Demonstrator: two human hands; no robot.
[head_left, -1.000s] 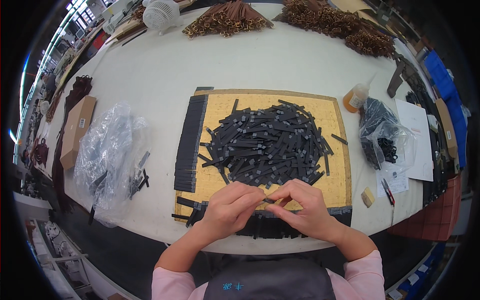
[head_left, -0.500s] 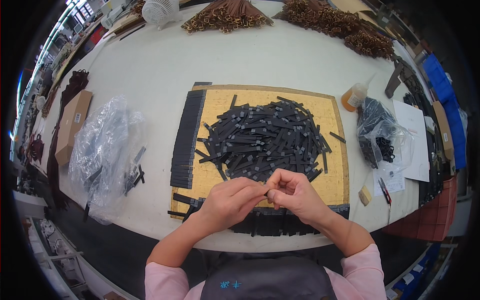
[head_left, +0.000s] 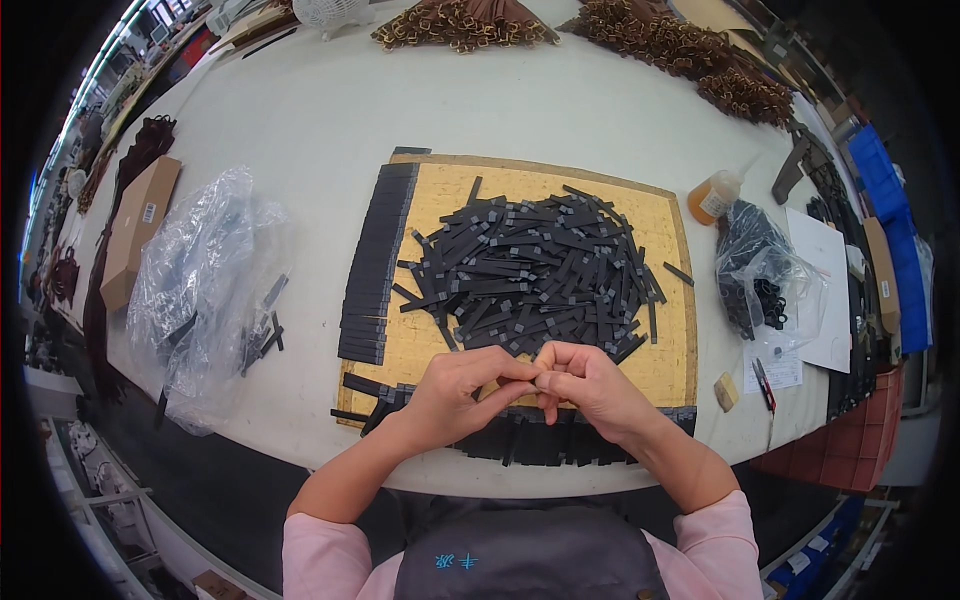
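At lower centre, the left hand (head_left: 455,393) and right hand (head_left: 592,392) pinched a mostly hidden dark strip (head_left: 537,386), which a loosened grip might have dropped among black strips (head_left: 545,438).

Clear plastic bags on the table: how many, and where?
2: a crumpled bag left of the yellow board, and a bag with black pieces right of it. More may be hidden.

Wide white worktable (head_left: 275,130), dark floor (head_left: 240,484) beneath, pale shelving (head_left: 112,498) lower left, strip lighting (head_left: 106,60) upper left
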